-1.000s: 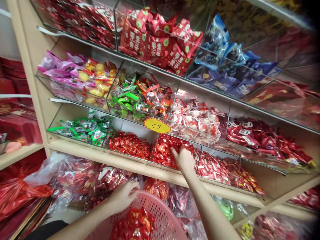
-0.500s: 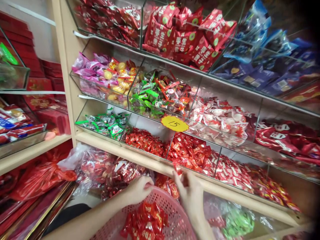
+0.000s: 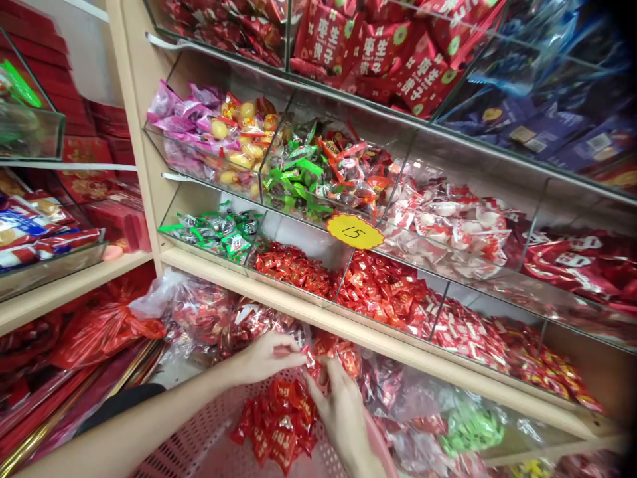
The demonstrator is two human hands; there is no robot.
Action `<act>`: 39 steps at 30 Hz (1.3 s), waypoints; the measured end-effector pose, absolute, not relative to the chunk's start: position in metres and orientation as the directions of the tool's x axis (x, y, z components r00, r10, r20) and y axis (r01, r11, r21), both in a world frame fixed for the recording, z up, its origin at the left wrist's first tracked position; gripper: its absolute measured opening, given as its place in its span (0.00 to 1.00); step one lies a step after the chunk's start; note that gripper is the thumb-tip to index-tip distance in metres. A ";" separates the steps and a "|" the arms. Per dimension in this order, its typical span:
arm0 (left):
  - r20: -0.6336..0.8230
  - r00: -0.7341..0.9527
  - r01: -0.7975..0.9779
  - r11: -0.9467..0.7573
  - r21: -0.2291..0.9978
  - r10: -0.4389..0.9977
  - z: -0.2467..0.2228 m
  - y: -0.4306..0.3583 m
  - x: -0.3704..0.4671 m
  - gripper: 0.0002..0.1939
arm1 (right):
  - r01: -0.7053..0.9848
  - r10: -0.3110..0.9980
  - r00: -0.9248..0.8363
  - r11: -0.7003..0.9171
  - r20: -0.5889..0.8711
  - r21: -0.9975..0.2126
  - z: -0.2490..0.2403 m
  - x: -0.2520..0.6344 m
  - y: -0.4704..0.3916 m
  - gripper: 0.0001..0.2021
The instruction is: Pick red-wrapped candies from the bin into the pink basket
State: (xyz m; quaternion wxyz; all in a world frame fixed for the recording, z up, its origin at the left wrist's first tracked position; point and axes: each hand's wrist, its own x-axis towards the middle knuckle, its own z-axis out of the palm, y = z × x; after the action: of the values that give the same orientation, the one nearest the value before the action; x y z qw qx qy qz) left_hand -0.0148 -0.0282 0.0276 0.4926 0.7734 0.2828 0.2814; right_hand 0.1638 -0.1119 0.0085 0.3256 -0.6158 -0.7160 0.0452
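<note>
Above a pink perforated basket (image 3: pixel 199 425), my two hands meet at a small red wrapped candy (image 3: pixel 311 362). My left hand (image 3: pixel 271 358) reaches in from the left, its thumb and fingers pinching the candy's left end. My right hand (image 3: pixel 341 405) is closed on the other side of the same candy, with its fingertips partly hidden. A pile of red wrapped candies (image 3: pixel 279 425) lies inside the basket, below the hands.
Tilted clear bins of red candies (image 3: pixel 383 292) and green-wrapped candies (image 3: pixel 223 232) line the shelf edge (image 3: pixel 279 299) ahead. A yellow tag (image 3: pixel 355 230) reads 15. Plastic bags (image 3: pixel 199 305) lie under the shelf; a red bag (image 3: pixel 112 332) sits left.
My right hand has come down and left from near the shelf edge to meet my left hand, bringing a red candy. My left hand now touches it too. The view has shifted slightly.
</note>
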 end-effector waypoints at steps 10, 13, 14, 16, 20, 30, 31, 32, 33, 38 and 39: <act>0.152 0.695 0.207 -0.398 0.894 0.703 0.017 -0.021 0.010 0.15 | 0.839 0.971 0.030 0.104 0.237 -0.534 0.011 0.186 -0.128 0.09; 0.158 0.681 0.231 -0.414 0.881 0.715 0.017 -0.019 0.007 0.15 | 0.850 0.993 0.024 0.040 0.115 -0.525 0.009 0.196 -0.134 0.07; 0.161 0.677 0.234 -0.416 0.879 0.718 0.018 -0.019 0.005 0.15 | 0.861 0.997 0.021 0.021 0.076 -0.508 0.008 0.198 -0.136 0.05; 0.154 0.677 0.238 -0.412 0.880 0.720 0.020 -0.018 0.003 0.15 | 0.885 1.000 0.009 0.001 0.019 -0.465 0.006 0.199 -0.139 0.03; 0.118 0.692 0.252 -0.392 0.885 0.712 0.026 -0.020 0.002 0.15 | 0.921 0.999 0.008 -0.024 -0.043 -0.388 0.002 0.193 -0.142 0.10; 0.091 0.697 0.256 -0.366 0.895 0.711 0.027 -0.022 0.002 0.15 | 0.943 0.962 0.021 -0.109 -0.271 -0.314 0.001 0.189 -0.149 0.12; 0.096 0.698 0.254 -0.371 0.893 0.710 0.027 -0.022 0.002 0.15 | 0.947 0.963 0.015 -0.100 -0.270 -0.305 -0.001 0.188 -0.149 0.12; 0.100 0.698 0.253 -0.375 0.892 0.709 0.028 -0.023 0.002 0.14 | 0.951 0.965 0.012 -0.092 -0.262 -0.294 -0.004 0.186 -0.149 0.13; 0.103 0.699 0.250 -0.378 0.892 0.707 0.028 -0.023 0.003 0.14 | 0.956 0.968 0.014 -0.087 -0.252 -0.281 -0.007 0.184 -0.148 0.14; 0.125 0.710 0.230 -0.395 0.889 0.693 0.027 -0.023 0.002 0.13 | 0.977 0.982 0.042 -0.080 -0.186 -0.200 -0.020 0.177 -0.145 0.18; 0.128 0.712 0.227 -0.399 0.888 0.691 0.026 -0.022 0.002 0.13 | 0.980 0.985 0.040 -0.072 -0.170 -0.185 -0.022 0.176 -0.144 0.19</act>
State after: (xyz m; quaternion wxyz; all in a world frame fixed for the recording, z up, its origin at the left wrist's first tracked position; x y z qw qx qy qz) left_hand 0.0021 -0.0224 0.0263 0.4668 0.7988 0.2873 0.2481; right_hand 0.1762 -0.1444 -0.0220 0.0092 -0.7211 -0.6812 0.1262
